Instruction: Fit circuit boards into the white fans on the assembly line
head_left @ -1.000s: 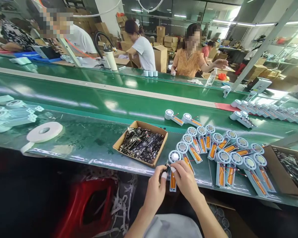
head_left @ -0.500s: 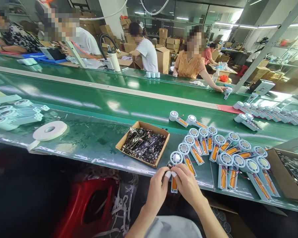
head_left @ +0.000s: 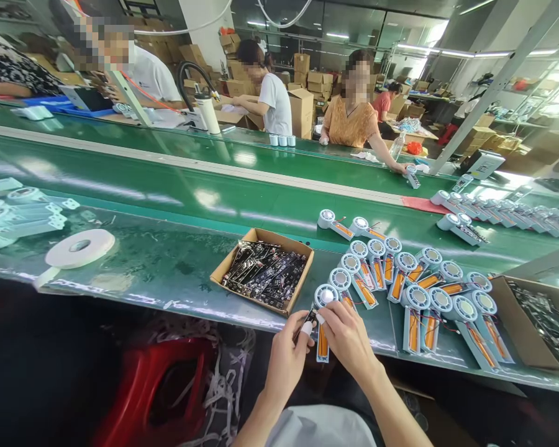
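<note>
My left hand (head_left: 286, 351) pinches a small black circuit board (head_left: 310, 315), tilted over the near table edge. My right hand (head_left: 347, 335) closes its fingertips at the board's upper end; what they grip is too small to make out. White covers sit on both thumbs. Beneath my hands lies a light-blue handheld fan body (head_left: 323, 351) with an orange battery in its handle; its round head (head_left: 327, 294) points away from me. To the left, a cardboard tray (head_left: 217, 277) holds many similar boards. More fan bodies (head_left: 418, 299) with batteries and thin wires lie to the right.
A tape roll (head_left: 80, 248) and empty-looking fan shells (head_left: 21, 214) lie at left. Another cardboard box (head_left: 517, 323) of boards stands at far right. Beyond runs a green conveyor (head_left: 242, 180), with co-workers across it. A red stool (head_left: 153, 385) is below left.
The circuit board now shows, tilted up in my left hand, just left of the fan body. My hands have parted slightly. Across the belt, a co-worker's hand has shifted left with a fan part.
</note>
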{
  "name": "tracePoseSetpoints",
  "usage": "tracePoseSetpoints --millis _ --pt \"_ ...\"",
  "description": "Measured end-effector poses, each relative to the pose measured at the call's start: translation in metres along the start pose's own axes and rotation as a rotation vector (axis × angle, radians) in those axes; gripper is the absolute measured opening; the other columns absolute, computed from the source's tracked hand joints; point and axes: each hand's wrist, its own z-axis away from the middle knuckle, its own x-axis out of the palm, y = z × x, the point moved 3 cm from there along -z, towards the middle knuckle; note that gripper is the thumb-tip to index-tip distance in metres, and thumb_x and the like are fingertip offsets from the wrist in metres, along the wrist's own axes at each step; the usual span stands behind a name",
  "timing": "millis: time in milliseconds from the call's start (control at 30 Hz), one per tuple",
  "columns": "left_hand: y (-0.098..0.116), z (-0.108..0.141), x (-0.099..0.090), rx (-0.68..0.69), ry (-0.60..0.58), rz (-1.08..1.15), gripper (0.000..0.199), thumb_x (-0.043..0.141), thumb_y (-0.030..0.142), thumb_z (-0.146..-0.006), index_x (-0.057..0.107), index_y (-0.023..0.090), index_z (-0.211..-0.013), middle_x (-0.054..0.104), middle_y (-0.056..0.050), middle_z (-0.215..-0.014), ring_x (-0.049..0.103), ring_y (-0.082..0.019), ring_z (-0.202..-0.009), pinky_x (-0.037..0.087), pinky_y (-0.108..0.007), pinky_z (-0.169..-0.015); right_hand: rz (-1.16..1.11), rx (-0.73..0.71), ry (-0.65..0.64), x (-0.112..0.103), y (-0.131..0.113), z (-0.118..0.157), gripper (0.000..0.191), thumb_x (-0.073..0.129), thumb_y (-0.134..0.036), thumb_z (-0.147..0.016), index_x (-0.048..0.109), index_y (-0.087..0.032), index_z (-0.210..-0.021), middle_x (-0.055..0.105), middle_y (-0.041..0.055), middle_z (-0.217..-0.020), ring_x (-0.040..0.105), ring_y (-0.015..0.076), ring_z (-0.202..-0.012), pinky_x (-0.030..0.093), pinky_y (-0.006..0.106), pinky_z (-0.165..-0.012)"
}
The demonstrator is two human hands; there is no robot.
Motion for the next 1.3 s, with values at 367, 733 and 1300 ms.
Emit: tracePoseSetpoints --millis 367,733,1300 --pt "0.011 0.008 0.0 0.466 0.229 -0.338 0.029 0.045 0.015 -0.096 0.068 0.017 -0.112 0.078 -0.011 -0.108 0.076 -0.021 -0.096 0.061 -0.03 -0.087 0.304 -0.028 -0.112 -0.003 -0.012 -0.002 0.018 0.053 -0.005 -0.091 0.058 -0.02 -0.083 0.06 0.0053 -0.085 0.05 0.0217 -0.072 0.041 0.035 -0.067" --pt "0.015 0.007 -0.003 0.615 0.251 -0.417 0.032 0.047 0.006 -0.093 0.069 0.017 -0.114 0.078 -0.01 -0.104 0.076 -0.02 -0.095 0.062 -0.026 -0.087 0.3 -0.073 -0.102 -0.001 -0.012 -0.004 0.022 0.048 -0.006 -0.095 0.057 -0.02 -0.08 0.057 0.0044 -0.082 0.048 0.021 -0.072 0.039 0.034 -0.068" --pt "0.018 -0.009 -0.017 0.323 -0.081 -0.173 0.03 0.049 0.019 -0.094 0.074 0.021 -0.109 0.078 -0.007 -0.1 0.075 -0.017 -0.074 0.063 -0.026 -0.067 -0.242 -0.012 -0.114 -0.004 0.015 -0.005 0.021 0.048 -0.013 -0.1 0.066 -0.021 -0.108 0.067 0.0061 -0.099 0.059 0.0195 -0.088 0.05 0.033 -0.08"
